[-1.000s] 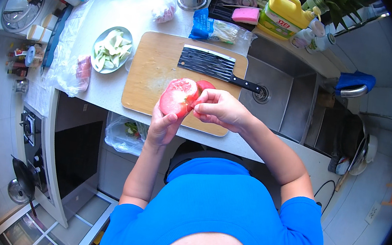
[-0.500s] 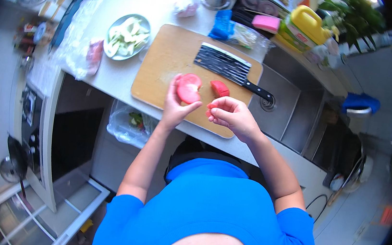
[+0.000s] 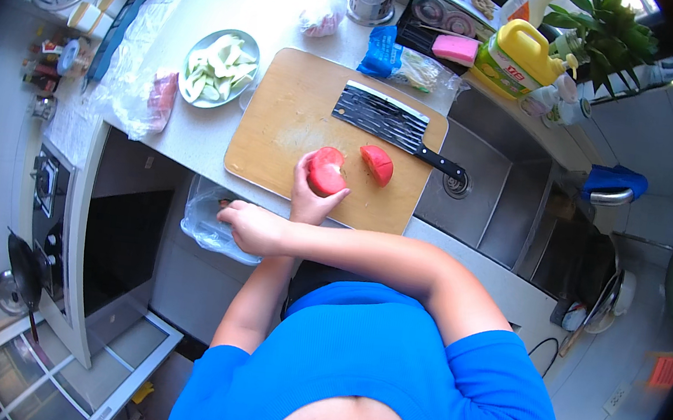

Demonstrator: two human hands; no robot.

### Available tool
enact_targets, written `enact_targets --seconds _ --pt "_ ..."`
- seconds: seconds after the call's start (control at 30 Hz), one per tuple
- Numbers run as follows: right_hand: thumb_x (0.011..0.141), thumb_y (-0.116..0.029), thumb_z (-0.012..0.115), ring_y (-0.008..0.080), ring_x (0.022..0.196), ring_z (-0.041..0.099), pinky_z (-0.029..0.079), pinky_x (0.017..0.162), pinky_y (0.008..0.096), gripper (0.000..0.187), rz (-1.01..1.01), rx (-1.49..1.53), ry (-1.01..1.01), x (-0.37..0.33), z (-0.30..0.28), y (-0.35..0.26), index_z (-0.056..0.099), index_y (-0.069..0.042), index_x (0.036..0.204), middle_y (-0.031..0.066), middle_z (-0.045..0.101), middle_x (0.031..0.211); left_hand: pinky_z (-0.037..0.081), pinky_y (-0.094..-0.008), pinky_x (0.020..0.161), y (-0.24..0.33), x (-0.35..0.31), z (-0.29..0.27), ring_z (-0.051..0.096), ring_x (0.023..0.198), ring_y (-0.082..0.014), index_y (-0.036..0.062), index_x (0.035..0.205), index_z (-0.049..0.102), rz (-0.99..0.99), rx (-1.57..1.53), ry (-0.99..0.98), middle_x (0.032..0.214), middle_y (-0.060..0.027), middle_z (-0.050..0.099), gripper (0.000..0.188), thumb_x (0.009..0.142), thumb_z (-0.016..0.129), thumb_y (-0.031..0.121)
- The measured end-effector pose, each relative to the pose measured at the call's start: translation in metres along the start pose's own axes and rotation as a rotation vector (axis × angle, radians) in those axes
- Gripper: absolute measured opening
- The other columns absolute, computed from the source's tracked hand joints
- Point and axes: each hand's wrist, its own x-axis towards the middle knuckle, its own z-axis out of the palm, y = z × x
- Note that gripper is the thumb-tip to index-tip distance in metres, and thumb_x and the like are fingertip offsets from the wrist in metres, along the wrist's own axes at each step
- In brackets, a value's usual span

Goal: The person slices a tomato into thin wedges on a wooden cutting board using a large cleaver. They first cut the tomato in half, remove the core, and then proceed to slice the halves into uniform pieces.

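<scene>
My left hand (image 3: 312, 201) is closed around a large piece of tomato (image 3: 327, 172), held over the near part of the wooden cutting board (image 3: 275, 112). A notch shows in the tomato's right side. A smaller tomato wedge (image 3: 376, 166) lies on the board to its right. Behind the wedge rests a cleaver (image 3: 382, 116), its black handle reaching past the board's right edge. My right forearm crosses over the left one. My right hand (image 3: 251, 227) hangs above a clear plastic bag (image 3: 207, 220) at the counter's front edge, fingers curled together; what they hold is hidden.
A plate of pale green slices (image 3: 221, 70) stands left of the board. To the right is a steel sink (image 3: 473, 176). Behind the board lie a blue packet (image 3: 382, 52) and a pink sponge (image 3: 455, 49), near a yellow jug (image 3: 520, 58). An open drawer (image 3: 76, 379) juts out at lower left.
My right hand has moved left and toward me, from beside the tomato wedge to above the plastic bag, taking the small red bit off the board. My left hand with the tomato has lowered slightly.
</scene>
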Motion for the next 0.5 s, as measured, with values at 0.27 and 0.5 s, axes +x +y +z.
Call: enact_targets --seconds 0.27,0.5 --pt "0.075 -0.001 0.061 0.0337 0.101 0.056 0.047 0.089 0.0397 0.03 0.258 -0.336 0.733 -0.109 -0.143 0.033 0.058 0.002 0.104 0.0211 0.055 0.109 0.039 -0.039 0.103 -0.008 0.041 -0.024 0.048 0.12 -0.0284 0.0034 0.138 0.026 0.077 -0.056 -0.075 0.131 -0.0181 0.043 0.095 0.063 0.085 0.012" --pt "0.078 -0.023 0.073 0.0292 0.106 0.06 0.05 0.088 0.0376 0.076 0.618 0.089 0.537 -0.152 -0.146 0.09 0.034 -0.002 0.14 0.0242 0.05 0.126 0.031 -0.0424 0.109 0.011 0.043 -0.032 0.035 0.131 -0.0338 0.0023 0.141 0.026 0.204 0.307 -0.174 0.139 -0.0211 0.035 0.096 0.067 0.084 0.021"
